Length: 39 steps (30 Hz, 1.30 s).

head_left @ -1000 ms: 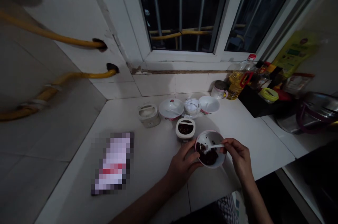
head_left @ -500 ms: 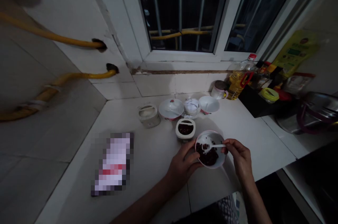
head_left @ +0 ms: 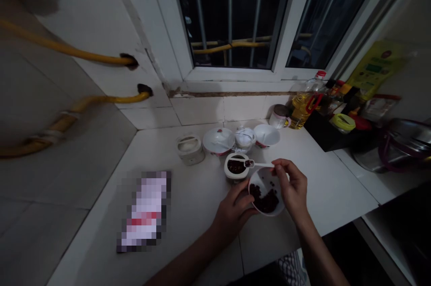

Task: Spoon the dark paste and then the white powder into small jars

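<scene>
The small bowl (head_left: 261,182), part-filled with dark paste, is being cupped in the closed grip of the left hand (head_left: 234,212) just above the table (head_left: 202,196). The white spoon (head_left: 261,165) is being pinched by the right hand (head_left: 292,186), with its tip being held over the jar (head_left: 236,167). The tip appears loaded, though the dim light is hindering judgement. If the spoon is tilted, paste could be dripped onto the table, or the jar could be knocked.

white tiled counter (head_left: 188,200): jars (head_left: 190,150), bowls (head_left: 218,140), oil bottle (head_left: 301,104).
</scene>
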### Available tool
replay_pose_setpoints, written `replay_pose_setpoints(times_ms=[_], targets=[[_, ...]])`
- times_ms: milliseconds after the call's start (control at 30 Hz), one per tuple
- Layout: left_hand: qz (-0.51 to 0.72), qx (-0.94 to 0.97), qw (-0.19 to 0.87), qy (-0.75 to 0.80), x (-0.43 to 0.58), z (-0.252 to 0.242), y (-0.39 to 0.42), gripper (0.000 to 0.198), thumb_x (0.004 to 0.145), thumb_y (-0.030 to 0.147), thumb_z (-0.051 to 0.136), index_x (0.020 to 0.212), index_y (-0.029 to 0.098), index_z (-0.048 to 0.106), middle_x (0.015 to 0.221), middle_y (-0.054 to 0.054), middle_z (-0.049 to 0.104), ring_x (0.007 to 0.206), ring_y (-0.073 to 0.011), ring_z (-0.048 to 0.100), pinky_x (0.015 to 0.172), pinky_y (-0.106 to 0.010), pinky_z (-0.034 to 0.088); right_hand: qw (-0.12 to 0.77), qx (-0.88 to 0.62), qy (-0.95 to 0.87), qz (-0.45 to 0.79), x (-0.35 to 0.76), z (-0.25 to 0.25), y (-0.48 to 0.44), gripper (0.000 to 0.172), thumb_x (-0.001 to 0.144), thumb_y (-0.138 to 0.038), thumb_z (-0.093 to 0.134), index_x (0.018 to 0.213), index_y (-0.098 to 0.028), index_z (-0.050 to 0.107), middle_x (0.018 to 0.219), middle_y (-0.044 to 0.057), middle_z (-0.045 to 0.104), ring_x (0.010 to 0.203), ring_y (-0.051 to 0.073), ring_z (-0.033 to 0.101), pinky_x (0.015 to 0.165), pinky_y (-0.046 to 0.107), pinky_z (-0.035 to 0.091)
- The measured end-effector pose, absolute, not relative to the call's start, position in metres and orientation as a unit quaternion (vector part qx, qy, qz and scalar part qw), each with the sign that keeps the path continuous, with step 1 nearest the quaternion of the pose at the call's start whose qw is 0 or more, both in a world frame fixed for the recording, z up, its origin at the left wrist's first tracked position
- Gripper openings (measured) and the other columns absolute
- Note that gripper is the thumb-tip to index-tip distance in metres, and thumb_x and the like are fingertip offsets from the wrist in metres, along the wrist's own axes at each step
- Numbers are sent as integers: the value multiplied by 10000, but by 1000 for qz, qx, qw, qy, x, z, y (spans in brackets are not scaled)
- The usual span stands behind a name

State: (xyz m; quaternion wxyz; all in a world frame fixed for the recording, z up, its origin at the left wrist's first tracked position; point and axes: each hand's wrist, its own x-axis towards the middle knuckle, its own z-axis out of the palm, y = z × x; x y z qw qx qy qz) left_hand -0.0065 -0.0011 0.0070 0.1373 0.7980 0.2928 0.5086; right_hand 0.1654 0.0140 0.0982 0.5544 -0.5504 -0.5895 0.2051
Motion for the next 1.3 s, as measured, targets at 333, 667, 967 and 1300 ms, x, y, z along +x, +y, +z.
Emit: replay_pose_setpoints(times_ms=[333, 667, 967, 1300], targets=[[508, 801, 119, 295, -7, 4, -1, 216, 904, 309, 587, 1078, 182, 565, 1318, -161, 508, 1187, -248, 555, 906, -398, 543, 452, -446, -771, -50, 172, 97, 11, 274, 844, -50, 452, 1011, -221, 588, 816, 18, 715, 683, 168, 623, 898, 448, 406], [496, 812, 105, 290, -7, 3, -2, 199, 898, 296, 598, 1055, 182, 556, 1321, -162, 495, 1192, -259, 545, 901, -405, 548, 389, -500, -773, 24, 204, 78, -14, 166, 864, -120, 494, 930, -218, 611, 760, -1, 715, 621, 163, 624, 890, 455, 403], [511, 805, 103, 284, -6, 5, -2, 189, 886, 286, 616, 1030, 166, 591, 1321, -157, 512, 1179, -261, 559, 906, -394, 545, 487, -599, -588, 242, 192, 69, -14, 179, 838, -345, 559, 795, -213, 672, 588, 21, 671, 765, 238, 619, 765, 384, 463], [509, 805, 105, 286, -7, 7, -2, 179, 909, 285, 581, 1045, 170, 563, 1298, -166, 515, 1173, -246, 559, 882, -387, 558, 564, -569, -422, 425, 204, 73, -11, 195, 722, -372, 685, 730, -177, 680, 544, 3, 627, 569, 159, 552, 610, 279, 432]])
